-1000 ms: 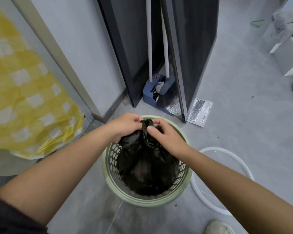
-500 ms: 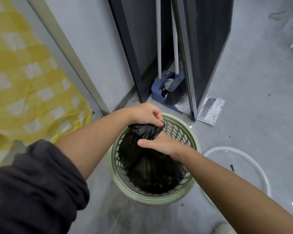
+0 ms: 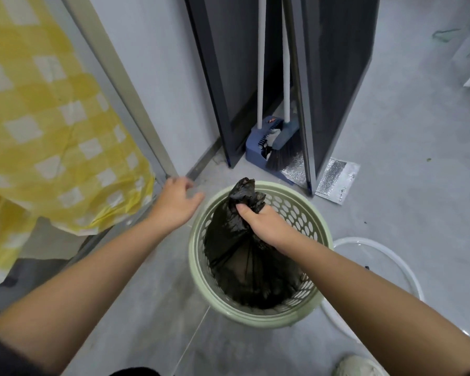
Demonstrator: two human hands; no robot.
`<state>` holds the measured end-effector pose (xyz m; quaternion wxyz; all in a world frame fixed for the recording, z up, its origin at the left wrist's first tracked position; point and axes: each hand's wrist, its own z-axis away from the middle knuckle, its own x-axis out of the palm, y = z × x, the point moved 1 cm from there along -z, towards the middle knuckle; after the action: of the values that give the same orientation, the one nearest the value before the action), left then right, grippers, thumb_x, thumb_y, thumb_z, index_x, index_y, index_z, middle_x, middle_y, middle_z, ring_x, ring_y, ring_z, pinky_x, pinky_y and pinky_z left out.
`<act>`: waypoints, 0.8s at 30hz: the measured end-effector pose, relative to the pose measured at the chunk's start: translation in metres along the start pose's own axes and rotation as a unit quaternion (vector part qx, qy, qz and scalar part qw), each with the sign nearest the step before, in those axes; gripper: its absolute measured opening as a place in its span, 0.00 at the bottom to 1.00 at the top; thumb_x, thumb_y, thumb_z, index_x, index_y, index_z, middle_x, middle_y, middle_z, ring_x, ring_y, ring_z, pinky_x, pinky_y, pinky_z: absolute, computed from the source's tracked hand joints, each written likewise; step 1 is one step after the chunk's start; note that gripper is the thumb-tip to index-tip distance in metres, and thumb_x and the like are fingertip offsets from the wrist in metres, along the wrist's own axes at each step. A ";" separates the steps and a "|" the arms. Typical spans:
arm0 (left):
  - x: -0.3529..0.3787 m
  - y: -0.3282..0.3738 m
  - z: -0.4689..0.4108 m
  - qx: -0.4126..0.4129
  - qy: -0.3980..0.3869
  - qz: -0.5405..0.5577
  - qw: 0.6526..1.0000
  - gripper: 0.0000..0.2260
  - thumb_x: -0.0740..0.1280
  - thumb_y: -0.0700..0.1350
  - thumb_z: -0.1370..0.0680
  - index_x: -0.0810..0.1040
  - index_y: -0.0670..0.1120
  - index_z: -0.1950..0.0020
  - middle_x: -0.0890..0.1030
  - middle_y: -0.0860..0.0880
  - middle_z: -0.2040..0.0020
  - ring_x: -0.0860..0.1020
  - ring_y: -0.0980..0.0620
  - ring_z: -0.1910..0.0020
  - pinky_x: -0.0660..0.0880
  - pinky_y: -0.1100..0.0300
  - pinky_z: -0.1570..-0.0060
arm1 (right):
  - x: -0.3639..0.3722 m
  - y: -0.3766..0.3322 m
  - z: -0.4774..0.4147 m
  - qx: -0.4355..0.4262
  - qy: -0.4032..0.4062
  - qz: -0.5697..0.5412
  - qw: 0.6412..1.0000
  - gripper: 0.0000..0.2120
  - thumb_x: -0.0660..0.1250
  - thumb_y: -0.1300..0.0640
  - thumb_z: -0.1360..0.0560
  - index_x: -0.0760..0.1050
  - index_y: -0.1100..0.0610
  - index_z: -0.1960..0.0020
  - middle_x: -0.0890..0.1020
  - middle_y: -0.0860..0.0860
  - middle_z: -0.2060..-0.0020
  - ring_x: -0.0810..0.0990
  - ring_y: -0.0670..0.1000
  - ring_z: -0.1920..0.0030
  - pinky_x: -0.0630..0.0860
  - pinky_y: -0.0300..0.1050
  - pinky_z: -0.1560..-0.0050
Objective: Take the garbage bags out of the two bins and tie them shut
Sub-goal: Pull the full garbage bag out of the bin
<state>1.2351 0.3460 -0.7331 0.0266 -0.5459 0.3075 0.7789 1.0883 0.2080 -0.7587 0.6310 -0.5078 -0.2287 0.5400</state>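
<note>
Your right grip (image 3: 266,226) is curled tight round the bunched neck of the black garbage bag (image 3: 244,270). The bag sits inside the green bin (image 3: 193,256), which has holes in its wall. The bag's scrunched top sticks up above your fingers. Your left grip (image 3: 174,204) is loose and holds nothing, just left of the bin. The bin stands on the grey floor (image 3: 391,172). A white round rim (image 3: 380,246) is just beside it; I cannot tell what is inside. Behind, a broom (image 3: 282,158) stands with a blue dustpan (image 3: 254,147).

The left hand (image 3: 174,204) has let go of the black bag (image 3: 244,248); the right hand (image 3: 266,226) alone grips its neck.
</note>
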 end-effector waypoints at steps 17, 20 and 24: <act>-0.003 -0.025 0.026 -0.067 -0.314 0.279 0.905 0.10 0.66 0.47 0.22 0.73 0.42 0.58 0.79 0.42 0.60 0.82 0.48 0.67 0.81 0.57 0.66 | -0.021 -0.075 0.037 0.024 0.104 -0.049 0.993 0.15 0.63 0.45 0.22 0.76 0.53 0.41 0.79 0.48 0.52 0.77 0.49 0.52 0.71 0.43 0.51; -0.006 -0.031 0.023 -0.086 -0.298 0.280 0.908 0.10 0.65 0.47 0.21 0.74 0.40 0.56 0.79 0.41 0.61 0.82 0.48 0.66 0.82 0.55 0.64 | -0.026 -0.089 0.040 0.006 0.109 -0.057 0.992 0.13 0.64 0.44 0.23 0.76 0.51 0.44 0.81 0.47 0.53 0.79 0.49 0.51 0.74 0.45 0.47; -0.010 -0.042 0.023 -0.119 -0.274 0.250 0.921 0.11 0.64 0.46 0.20 0.74 0.38 0.54 0.79 0.41 0.62 0.81 0.46 0.67 0.82 0.52 0.63 | -0.029 -0.103 0.044 0.000 0.116 -0.054 0.992 0.16 0.65 0.43 0.24 0.76 0.51 0.42 0.82 0.49 0.49 0.80 0.50 0.49 0.75 0.48 0.43</act>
<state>1.2360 0.3951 -0.7383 -0.1509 -0.2159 0.3196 0.9102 1.0890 0.2088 -0.6431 0.6815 -0.5540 -0.1814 0.4424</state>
